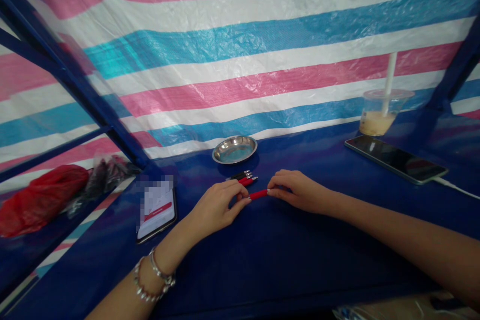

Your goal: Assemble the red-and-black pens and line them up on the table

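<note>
Between my two hands a slim red pen-like stick (pixel 258 194) is held level, just above the blue table. My left hand (pixel 221 204) pinches its left end with thumb and fingers. At the other end, my right hand (pixel 294 190) pinches it in the same way. Just behind my left fingers lie several similar sticks with silvery tips, red ones (pixel 246 180) and black ones (pixel 240 176), side by side and partly hidden by that hand. Farther back stands a shallow oval metal dish (pixel 235 162).
At left lies a phone (pixel 158 210) with a lit screen. On the right a dark-screened phone (pixel 397 159) has a white cable (pixel 459 189) plugged in, near a plastic cup (pixel 377 122) with a straw. A red bag (pixel 45 202) sits beyond the blue frame (pixel 67 72); striped sheeting (pixel 240 40) hangs behind.
</note>
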The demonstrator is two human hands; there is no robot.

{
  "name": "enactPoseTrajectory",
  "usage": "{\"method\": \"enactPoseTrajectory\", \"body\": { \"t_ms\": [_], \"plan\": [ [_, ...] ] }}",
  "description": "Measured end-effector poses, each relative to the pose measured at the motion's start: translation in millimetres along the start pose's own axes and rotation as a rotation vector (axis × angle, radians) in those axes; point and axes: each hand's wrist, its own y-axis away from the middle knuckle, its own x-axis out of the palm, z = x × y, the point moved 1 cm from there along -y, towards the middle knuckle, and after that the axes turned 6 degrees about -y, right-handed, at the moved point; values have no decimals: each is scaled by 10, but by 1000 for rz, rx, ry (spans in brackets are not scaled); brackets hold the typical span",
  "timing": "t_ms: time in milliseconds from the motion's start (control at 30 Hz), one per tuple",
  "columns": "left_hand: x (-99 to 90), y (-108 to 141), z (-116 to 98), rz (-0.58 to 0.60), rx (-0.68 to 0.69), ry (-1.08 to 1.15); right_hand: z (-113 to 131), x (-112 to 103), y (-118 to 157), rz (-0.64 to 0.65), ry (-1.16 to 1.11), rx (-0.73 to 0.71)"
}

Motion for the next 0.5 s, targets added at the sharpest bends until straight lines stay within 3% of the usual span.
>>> {"method": "enactPoseTrajectory", "body": {
  "t_ms": [500],
  "plan": [
    [20, 10, 16, 79, 27, -10, 15, -2, 4, -60, -31, 52]
  ]
}}
